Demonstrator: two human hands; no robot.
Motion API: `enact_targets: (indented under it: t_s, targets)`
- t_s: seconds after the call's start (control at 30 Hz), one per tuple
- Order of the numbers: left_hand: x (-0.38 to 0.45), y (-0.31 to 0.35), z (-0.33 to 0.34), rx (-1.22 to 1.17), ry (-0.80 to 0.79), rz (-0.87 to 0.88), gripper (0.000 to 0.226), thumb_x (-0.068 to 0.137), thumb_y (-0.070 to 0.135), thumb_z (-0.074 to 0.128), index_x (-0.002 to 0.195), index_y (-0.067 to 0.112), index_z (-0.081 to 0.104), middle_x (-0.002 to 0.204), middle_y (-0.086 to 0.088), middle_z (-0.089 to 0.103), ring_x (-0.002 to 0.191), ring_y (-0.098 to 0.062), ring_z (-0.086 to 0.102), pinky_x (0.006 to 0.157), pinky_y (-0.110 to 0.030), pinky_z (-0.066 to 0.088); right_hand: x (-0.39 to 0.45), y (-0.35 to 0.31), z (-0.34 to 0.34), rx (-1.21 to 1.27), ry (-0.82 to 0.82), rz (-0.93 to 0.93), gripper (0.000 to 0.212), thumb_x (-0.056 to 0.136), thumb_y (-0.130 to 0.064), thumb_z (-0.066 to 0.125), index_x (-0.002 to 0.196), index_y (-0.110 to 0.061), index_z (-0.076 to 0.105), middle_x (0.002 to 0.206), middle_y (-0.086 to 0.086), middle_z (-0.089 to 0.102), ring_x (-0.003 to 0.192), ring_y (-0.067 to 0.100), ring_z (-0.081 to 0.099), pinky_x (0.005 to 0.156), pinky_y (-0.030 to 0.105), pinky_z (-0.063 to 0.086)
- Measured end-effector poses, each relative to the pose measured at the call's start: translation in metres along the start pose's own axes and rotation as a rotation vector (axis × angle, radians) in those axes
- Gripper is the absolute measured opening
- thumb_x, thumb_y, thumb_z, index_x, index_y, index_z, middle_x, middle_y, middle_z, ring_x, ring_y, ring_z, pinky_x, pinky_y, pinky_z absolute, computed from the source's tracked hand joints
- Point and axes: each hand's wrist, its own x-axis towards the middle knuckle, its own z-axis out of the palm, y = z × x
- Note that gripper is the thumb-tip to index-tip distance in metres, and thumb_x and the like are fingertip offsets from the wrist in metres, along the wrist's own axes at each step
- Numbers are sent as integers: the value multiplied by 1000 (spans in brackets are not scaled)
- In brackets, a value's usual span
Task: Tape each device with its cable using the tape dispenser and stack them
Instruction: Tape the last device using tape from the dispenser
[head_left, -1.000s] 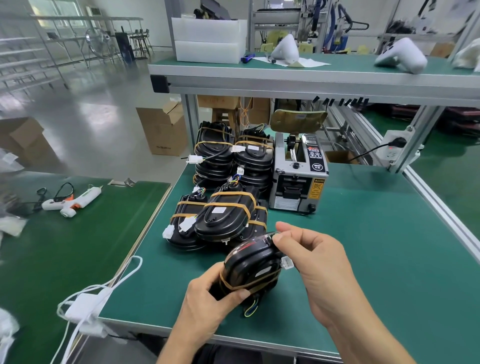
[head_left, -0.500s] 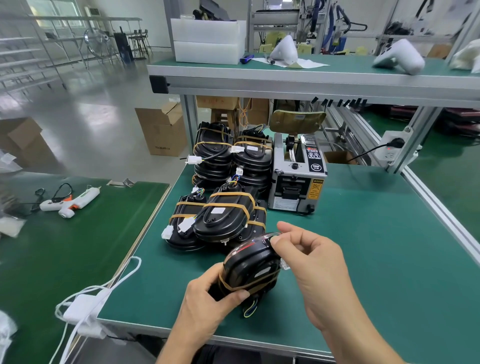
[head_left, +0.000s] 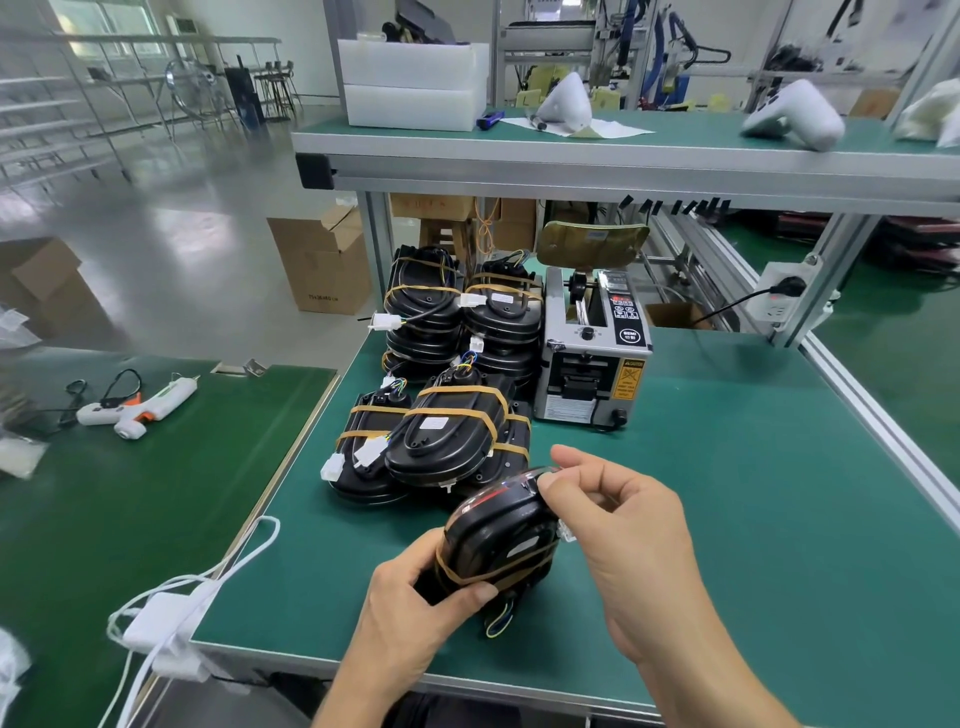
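A black device (head_left: 493, 540) with a band of tan tape across its lower part stands tilted on the green table (head_left: 727, 493) near the front edge. My left hand (head_left: 415, 608) grips its lower left side, thumb on the tape band. My right hand (head_left: 618, 525) pinches at the device's upper right edge, where a thin strip and a clear cable connector show. Coloured wires hang below the device. Behind it lie two stacks of taped black devices (head_left: 447, 436), with taller stacks (head_left: 467, 317) further back. The grey tape dispenser (head_left: 592, 358) stands right of those stacks.
A shelf (head_left: 623, 156) above the table carries white housings and foam blocks. On the left table lie a white glue gun (head_left: 140, 410) and a white adapter with cable (head_left: 161, 618). A power socket (head_left: 779, 296) sits on the right frame. Cardboard boxes stand on the floor.
My right hand has slid slightly along the device's upper right edge, fingers pinching closer to the top. The device and my left hand have barely moved.
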Motion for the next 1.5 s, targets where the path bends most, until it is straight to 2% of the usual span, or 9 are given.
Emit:
enact_targets:
  t_s: [0.37,0.47,0.7,0.83,0.97,1.1,1.23,1.37,1.5]
  targets:
    - [1,-7,-1,23,-3,1,58,75,67,90,122,36,76,104,1,81,94,-15,74,87,-28,57,1,4,0,-113,20,-27,16,81,-12,82,68,-20,78,112,-15,75,96,-1,73,90,33,51]
    - [1,-7,0,20,-2,1,60,74,68,89,124,37,75,106,2,81,98,-18,75,90,-31,58,-1,3,1,-154,36,-47,7,73,-27,81,70,-22,78,111,-23,73,98,2,74,92,32,52]
    - [1,-8,0,9,1,0,63,72,72,88,123,37,75,105,0,81,99,-24,74,90,-38,58,-1,2,4,-232,55,-80,18,63,-44,72,73,-30,77,110,-32,69,97,6,73,95,38,55]
    - [1,-10,-1,25,-7,3,63,72,72,87,123,37,75,105,1,81,97,-21,74,90,-35,58,0,3,2,-272,41,-91,11,66,-39,72,73,-32,76,111,-35,67,96,4,73,93,33,55]
    - [1,-9,-2,36,-5,6,63,73,73,87,124,38,75,105,3,81,96,-16,75,87,-26,58,2,5,-1,-312,23,-96,15,64,-45,70,74,-35,74,112,-37,64,99,3,72,93,31,54]
    - [2,-9,-2,31,-8,8,63,74,71,88,126,37,74,106,2,82,97,-16,75,87,-23,57,6,7,-3,-278,22,-63,21,65,-47,75,77,-34,65,110,-29,69,100,3,72,95,36,56]
    - [1,-9,-1,22,0,6,62,73,70,89,124,38,75,105,1,81,97,-20,75,89,-30,57,9,10,-6,-197,-10,12,17,74,-32,82,79,-28,66,107,-20,75,106,8,70,99,38,53]
    - [1,-7,-1,16,-5,9,59,75,67,90,124,37,75,106,0,82,98,-20,75,89,-31,58,9,11,-3,-138,-8,38,24,77,-35,85,90,-22,70,98,-7,75,96,10,69,81,25,48]
    - [1,-7,-1,14,-2,12,59,75,66,91,125,37,75,107,0,82,99,-19,75,89,-26,58,9,15,1,-119,-36,28,17,81,-35,79,92,-28,69,99,-6,71,94,10,66,82,27,46]
